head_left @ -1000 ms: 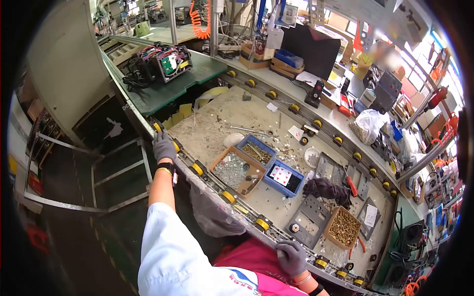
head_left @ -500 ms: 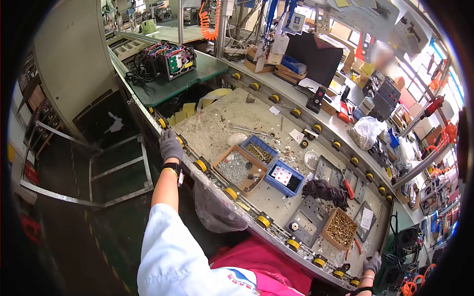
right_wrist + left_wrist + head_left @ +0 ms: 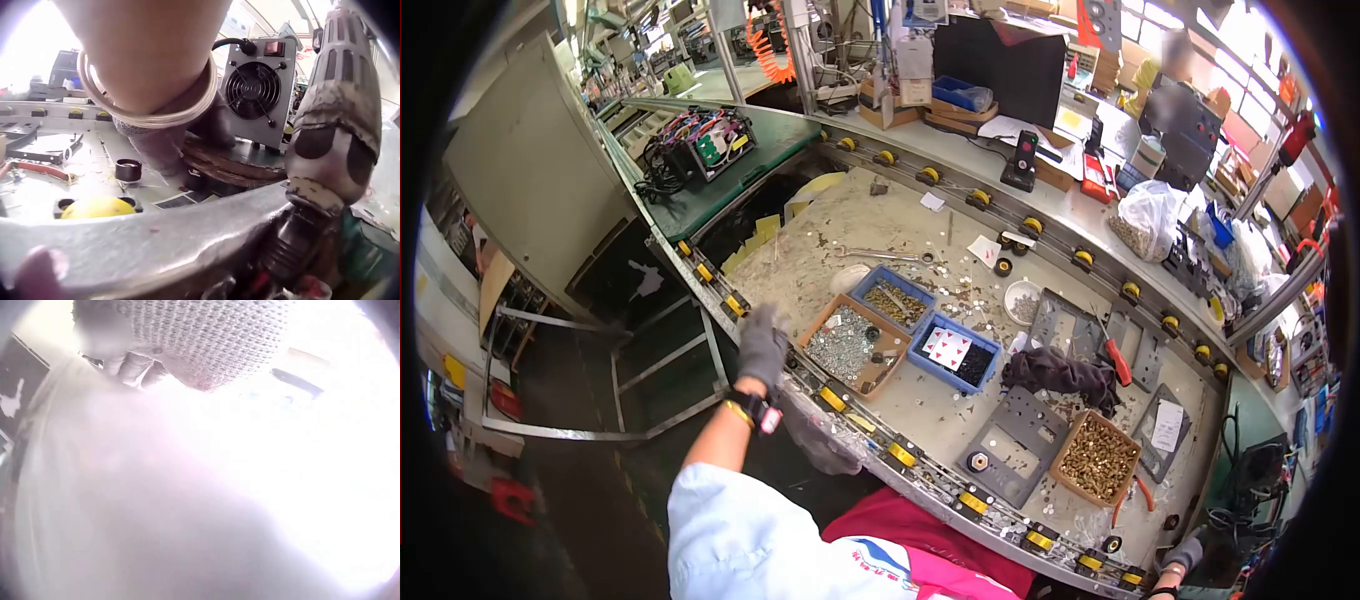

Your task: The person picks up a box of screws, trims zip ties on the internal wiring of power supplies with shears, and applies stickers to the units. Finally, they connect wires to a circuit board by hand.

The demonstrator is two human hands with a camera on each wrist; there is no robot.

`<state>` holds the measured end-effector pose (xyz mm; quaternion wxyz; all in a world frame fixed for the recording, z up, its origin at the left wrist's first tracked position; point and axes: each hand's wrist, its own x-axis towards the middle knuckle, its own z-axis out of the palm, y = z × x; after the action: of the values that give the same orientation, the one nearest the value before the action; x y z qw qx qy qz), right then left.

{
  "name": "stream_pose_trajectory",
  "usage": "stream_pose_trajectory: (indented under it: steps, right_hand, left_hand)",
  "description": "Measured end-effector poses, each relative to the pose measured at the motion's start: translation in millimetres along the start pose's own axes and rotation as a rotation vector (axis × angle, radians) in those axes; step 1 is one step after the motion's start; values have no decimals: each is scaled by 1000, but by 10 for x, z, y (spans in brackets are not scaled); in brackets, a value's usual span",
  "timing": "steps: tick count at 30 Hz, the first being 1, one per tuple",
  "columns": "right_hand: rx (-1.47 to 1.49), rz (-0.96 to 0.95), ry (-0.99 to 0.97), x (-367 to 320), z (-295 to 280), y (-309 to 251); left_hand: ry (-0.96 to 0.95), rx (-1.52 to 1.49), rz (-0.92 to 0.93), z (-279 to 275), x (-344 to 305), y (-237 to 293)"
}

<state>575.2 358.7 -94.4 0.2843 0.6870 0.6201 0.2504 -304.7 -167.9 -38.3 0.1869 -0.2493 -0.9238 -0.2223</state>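
Observation:
In the head view my gloved left hand (image 3: 762, 348) is blurred, its fingers extended over the bench's near roller rail (image 3: 832, 398), holding nothing. Close to it stands a cardboard tray (image 3: 840, 335) of small metal parts. In the left wrist view, overexposed, the knitted grey glove (image 3: 206, 337) shows at the top. My gloved right hand (image 3: 1185, 553) is at the bench's far right corner. In the right wrist view its fingers (image 3: 215, 128) lie over the worn edge of a green board (image 3: 237, 162), with the thumb on the near side; the wrist hides part of the grip.
Two blue bins, one holding brass parts (image 3: 892, 300), one black parts and a playing card (image 3: 948, 348), share the bench with a box of brass fittings (image 3: 1095, 458), dark cloth (image 3: 1060, 375) and screwdriver (image 3: 1116, 360). A fan-fitted unit (image 3: 256, 94) stands on the board.
My right hand has moved from the near rail to the board at the far right corner. My left hand has left the rail, coming up and slightly right towards the trays. The view has shifted.

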Motion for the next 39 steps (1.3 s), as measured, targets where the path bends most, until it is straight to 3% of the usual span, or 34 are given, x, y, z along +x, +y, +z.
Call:
stream_pose_trajectory:
  steps: [4, 9, 13, 14, 17, 18, 20, 21, 22, 23, 24, 25, 29, 30, 31, 33, 34, 35, 38, 39]
  right_hand:
    - [42, 18, -75, 109, 172, 79]
    - [73, -10, -73, 60, 224, -1]
    - [-11, -34, -23, -253, -183, -316]
    - [8, -73, 65, -211, -22, -385]
    - [136, -86, 31, -281, -72, -689]
    - [133, -92, 49, -634, -690, -941]
    - [198, -153, 70, -1096, -1323, -1261]
    - [290, -188, 119, -1563, -2024, -1410]
    - [419, -228, -14, -1569, -2141, -1565]
    - [428, -383, 23, -2012, -2758, -1612]
    - [606, -400, 86, -2177, -2913, -1785]
    - [504, -445, 112, -2386, -3047, -1944]
    - [675, -729, 240, -3103, -3426, -2539]
    - [820, -912, 301, -3425, -3990, -2046]
    - [869, -1045, 209, -3512, -3944, -2213]
    - [1122, -1137, 91, -3640, -3946, -2015]
    - [1284, -1344, 259, -3899, -3904, -1884]
    - [1296, -1355, 246, -3932, -3878, -1758]
    - [1351, -1366, 167, -3896, -3623, -1506]
    - [1371, -1364, 132, -3882, -3533, -1424]
  left_hand:
    - [-53, 93, 129, -83, -275, 503]
    - [-42, 54, 89, -87, -241, 497]
    - [-21, 77, 108, -85, -253, 497]
    - [-22, 70, 101, -90, -252, 507]
    - [-27, 55, 98, -95, -252, 522]
    - [-29, 56, 103, -78, -256, 510]
    - [-50, 53, 87, -71, -263, 467]
    - [-71, 47, 70, -66, -267, 449]
    - [-99, 37, 68, -51, -265, 464]
    - [-96, 46, 60, -38, -272, 436]
    - [-107, 43, 74, 4, -297, 389]
    - [-97, 3, 70, 46, -321, 331]
    - [-109, -59, 99, 109, -245, 261]
    - [-117, -127, 104, 56, -230, 301]
    - [-143, -112, 96, 81, -199, 269]
    - [-142, -111, 137, 188, -194, 159]
    - [-164, -132, 140, 181, -153, 301]
    - [-290, -341, 121, 196, -135, 402]
    - [-257, -634, 419, -292, -444, 1437]
    - [-291, -738, 406, -375, -545, 1669]
